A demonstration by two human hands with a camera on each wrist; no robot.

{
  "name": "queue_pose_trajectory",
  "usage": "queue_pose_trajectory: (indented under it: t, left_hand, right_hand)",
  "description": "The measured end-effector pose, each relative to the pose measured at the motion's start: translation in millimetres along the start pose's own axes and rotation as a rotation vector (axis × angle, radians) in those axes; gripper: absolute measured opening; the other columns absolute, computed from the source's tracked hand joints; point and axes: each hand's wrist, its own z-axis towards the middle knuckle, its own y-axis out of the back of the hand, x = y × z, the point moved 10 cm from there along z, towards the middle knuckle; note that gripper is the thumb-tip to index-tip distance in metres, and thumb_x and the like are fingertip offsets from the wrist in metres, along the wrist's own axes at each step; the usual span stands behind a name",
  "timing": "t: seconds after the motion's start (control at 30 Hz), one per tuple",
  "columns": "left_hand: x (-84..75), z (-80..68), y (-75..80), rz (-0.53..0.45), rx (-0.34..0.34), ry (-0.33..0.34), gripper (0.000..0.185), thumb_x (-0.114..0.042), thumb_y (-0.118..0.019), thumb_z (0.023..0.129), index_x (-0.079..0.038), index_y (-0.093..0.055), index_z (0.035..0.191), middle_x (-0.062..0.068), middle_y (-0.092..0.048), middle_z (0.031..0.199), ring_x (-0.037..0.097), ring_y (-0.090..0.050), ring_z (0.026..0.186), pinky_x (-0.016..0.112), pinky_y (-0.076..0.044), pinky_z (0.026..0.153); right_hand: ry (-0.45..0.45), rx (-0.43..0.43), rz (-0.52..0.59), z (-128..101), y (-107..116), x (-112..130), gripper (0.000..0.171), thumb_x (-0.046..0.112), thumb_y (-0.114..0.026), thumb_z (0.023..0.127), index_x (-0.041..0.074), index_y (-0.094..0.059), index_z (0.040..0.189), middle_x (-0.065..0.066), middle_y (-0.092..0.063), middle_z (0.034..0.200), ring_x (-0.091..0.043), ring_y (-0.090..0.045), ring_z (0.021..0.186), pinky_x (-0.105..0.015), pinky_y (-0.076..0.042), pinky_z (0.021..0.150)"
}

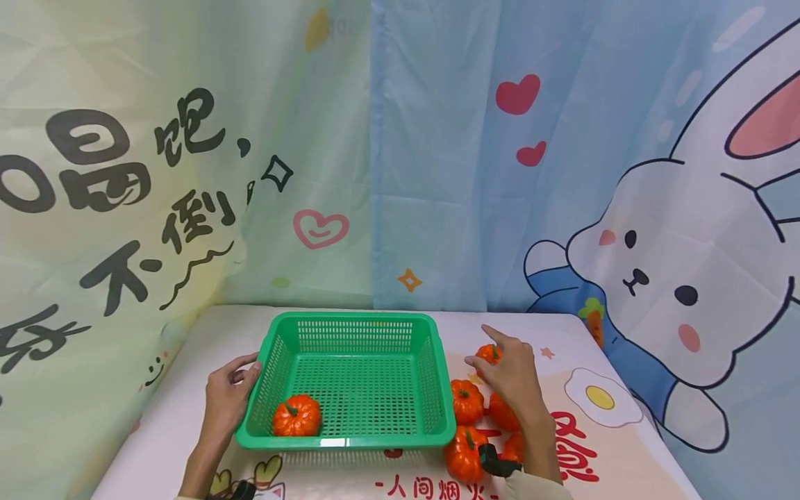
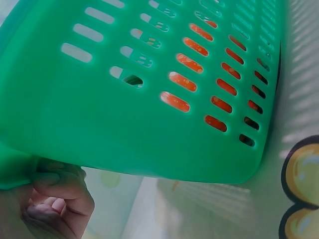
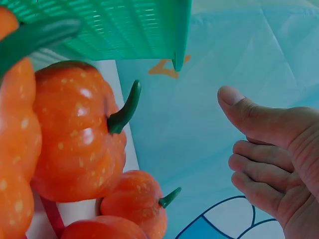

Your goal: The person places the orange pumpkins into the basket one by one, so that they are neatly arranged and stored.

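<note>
A green slotted basket (image 1: 350, 439) stands mid-table with one orange pumpkin (image 1: 296, 415) in its near left corner. My left hand (image 1: 240, 378) grips the basket's left rim; the left wrist view shows its fingers (image 2: 60, 196) curled under the green wall (image 2: 149, 129), with orange showing through the slots. To the right of the basket lie several small pumpkins (image 1: 467, 401). My right hand (image 1: 509, 368) hovers over them with fingers straight, close to the farthest pumpkin (image 1: 489, 353). In the right wrist view that hand (image 3: 259, 142) is empty beside the pumpkins (image 3: 79, 134).
The table carries a printed cloth with a fried egg picture (image 1: 600, 397) at the right. Cartoon curtains (image 1: 437, 173) hang close behind the table's far edge. A black strap (image 1: 494, 460) sits on my right wrist.
</note>
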Motion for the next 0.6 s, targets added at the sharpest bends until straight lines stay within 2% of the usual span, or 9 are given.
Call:
queue_pose_trajectory:
  t: [0.37,0.6]
  left_hand:
    - [-2.2,0.1,-0.9,-0.011,0.001,-0.008,0.036,-0.016,-0.064,0.111,0.007,-0.069,0.139,0.027,-0.079,0.096,0.006,-0.068,0.060,0.024,-0.059,0.057]
    - [-1.1,-0.5,-0.4,-0.009,-0.007,-0.015,0.035,-0.016,-0.064,0.111,0.007,-0.070,0.137,0.026,-0.079,0.094,0.005,-0.068,0.059,0.024,-0.058,0.056]
  right_hand:
    - [-0.031,0.029,-0.044,5,-2,-22,0.076,0.019,-0.092,0.090,0.001,-0.059,0.155,-0.030,-0.065,0.149,-0.056,-0.058,0.140,-0.065,-0.054,0.109]
    - [-0.066,0.086,-0.048,5,-13,-35,0.078,0.017,-0.093,0.088,-0.002,-0.058,0.155,-0.031,-0.062,0.151,-0.055,-0.059,0.140,-0.063,-0.053,0.109]
